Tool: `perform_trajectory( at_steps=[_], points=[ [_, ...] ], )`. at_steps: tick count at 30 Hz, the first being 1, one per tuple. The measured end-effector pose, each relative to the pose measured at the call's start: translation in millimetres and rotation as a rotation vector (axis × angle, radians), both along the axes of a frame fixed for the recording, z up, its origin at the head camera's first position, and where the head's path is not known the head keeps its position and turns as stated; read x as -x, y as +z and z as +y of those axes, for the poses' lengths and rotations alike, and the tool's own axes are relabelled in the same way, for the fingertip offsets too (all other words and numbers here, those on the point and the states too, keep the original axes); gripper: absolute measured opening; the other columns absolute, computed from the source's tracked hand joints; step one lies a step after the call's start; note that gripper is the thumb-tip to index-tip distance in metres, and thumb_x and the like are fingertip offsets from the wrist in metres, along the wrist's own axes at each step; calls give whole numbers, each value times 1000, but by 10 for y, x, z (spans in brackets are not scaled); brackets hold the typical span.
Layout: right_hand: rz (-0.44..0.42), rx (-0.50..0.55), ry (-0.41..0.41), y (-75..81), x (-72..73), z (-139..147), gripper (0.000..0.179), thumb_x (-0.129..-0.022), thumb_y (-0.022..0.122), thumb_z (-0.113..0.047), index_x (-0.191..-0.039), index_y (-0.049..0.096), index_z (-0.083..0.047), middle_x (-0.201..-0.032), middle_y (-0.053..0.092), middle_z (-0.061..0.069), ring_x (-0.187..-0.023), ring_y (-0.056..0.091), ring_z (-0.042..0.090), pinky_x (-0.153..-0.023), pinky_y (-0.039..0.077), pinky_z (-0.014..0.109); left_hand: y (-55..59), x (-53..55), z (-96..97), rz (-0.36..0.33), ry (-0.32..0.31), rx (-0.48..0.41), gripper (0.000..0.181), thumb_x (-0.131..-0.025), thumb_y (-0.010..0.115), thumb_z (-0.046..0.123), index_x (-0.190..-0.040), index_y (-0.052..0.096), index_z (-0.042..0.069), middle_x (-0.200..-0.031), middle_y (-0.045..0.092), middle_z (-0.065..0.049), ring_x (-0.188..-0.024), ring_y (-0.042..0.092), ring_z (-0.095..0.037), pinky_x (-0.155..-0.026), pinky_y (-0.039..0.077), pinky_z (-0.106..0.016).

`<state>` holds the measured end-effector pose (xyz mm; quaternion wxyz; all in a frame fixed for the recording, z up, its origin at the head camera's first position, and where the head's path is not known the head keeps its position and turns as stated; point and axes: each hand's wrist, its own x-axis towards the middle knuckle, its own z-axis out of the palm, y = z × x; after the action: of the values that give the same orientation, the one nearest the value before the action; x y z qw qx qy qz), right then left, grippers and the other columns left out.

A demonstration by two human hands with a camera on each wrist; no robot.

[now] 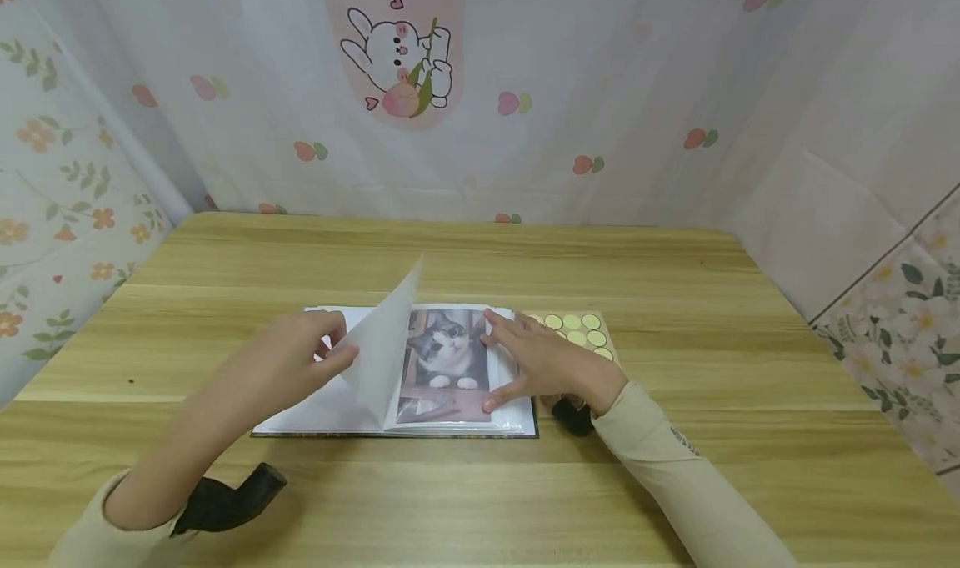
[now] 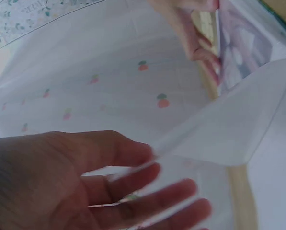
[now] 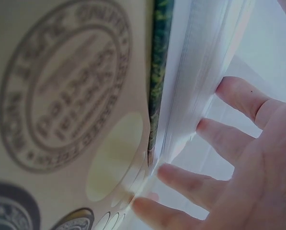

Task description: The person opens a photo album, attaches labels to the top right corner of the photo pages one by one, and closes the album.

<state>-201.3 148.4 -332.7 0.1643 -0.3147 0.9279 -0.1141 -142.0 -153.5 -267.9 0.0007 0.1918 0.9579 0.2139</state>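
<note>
A photo album (image 1: 300,414) lies open on the table. My left hand (image 1: 296,359) pinches the outer edge of a thin translucent page (image 1: 381,347) between thumb and index finger, and the page stands up from the spine. In the left wrist view the other fingers of that hand spread apart. To the right of the raised page, a clear sleeve holds a photo of a grey and white cat (image 1: 447,355). My right hand (image 1: 543,359) rests at the right edge of this page with fingers spread. In the right wrist view its fingertips (image 3: 169,173) touch the edge of the page stack.
A sheet of round yellow stickers (image 1: 581,326) lies just right of the album, partly under my right hand. Dark straps hang at both wrists. The wooden table (image 1: 465,510) ends at a patterned curtain (image 1: 525,67) behind, with floral cloth on both sides.
</note>
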Motion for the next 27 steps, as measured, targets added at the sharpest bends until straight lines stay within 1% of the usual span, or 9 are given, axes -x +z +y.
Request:
perform_trajectory(
  at_steps=[3,5,6,9,12,16,21,26,27],
  points=[
    [-13,8,-3,3,-7,6,93,-70,65,-65,-142,37,-14,-158,2,5,-140,8,45,-113,12,54,23,-22,-72,-25,17,81,17,-87,56,16,-70,53,15,-65,54,5,-58,46,-11,-55,37,-26],
    [-12,11,-2,1,-12,9,92,-71,65,-65,-142,36,-14,-158,3,5,-140,10,45,-112,14,55,27,-42,-123,-40,20,126,17,-86,56,14,-69,52,14,-62,49,4,-55,38,-11,-52,32,-25],
    [-10,10,-1,0,-13,9,92,-71,65,-65,-142,36,-14,-158,3,5,-140,10,44,-112,14,54,27,-54,-148,-52,22,146,17,-85,56,14,-69,52,14,-61,47,4,-55,36,-11,-52,30,-25],
    [1,15,7,-4,-10,10,90,-71,65,-65,-140,39,-13,-158,3,6,-140,12,43,-112,15,54,20,-79,-218,-85,21,187,21,-85,59,16,-67,49,14,-61,42,4,-56,35,-11,-53,28,-25],
    [1,18,7,-2,-7,10,90,-71,65,-65,-140,39,-13,-158,3,5,-140,11,43,-112,15,54,9,-74,-276,-121,21,212,26,-85,60,17,-64,46,13,-59,39,4,-55,33,-11,-52,26,-25],
    [-2,22,2,3,-8,15,91,-71,65,-65,-141,38,-14,-158,3,4,-140,11,43,-113,14,53,-7,-36,-343,-175,24,253,27,-85,62,18,-64,47,12,-60,38,3,-55,34,-12,-50,25,-26],
    [-12,25,-4,4,-15,18,92,-70,65,-65,-142,38,-14,-158,2,4,-141,10,42,-113,14,54,-64,13,-391,-254,31,291,26,-82,65,18,-63,49,12,-58,39,3,-53,35,-12,-49,26,-26],
    [-8,28,-1,-8,-15,22,91,-71,65,-65,-141,37,-14,-158,2,5,-141,10,42,-113,13,53,-131,61,-422,-293,23,310,26,-81,67,17,-62,50,11,-57,37,4,-53,34,-11,-50,26,-25],
    [-4,27,2,-11,-14,23,93,-71,64,-65,-142,35,-14,-158,3,5,-141,10,42,-113,13,52,-144,67,-426,-301,20,312,26,-80,67,17,-62,50,11,-58,37,4,-54,34,-11,-50,26,-25]
  ],
)
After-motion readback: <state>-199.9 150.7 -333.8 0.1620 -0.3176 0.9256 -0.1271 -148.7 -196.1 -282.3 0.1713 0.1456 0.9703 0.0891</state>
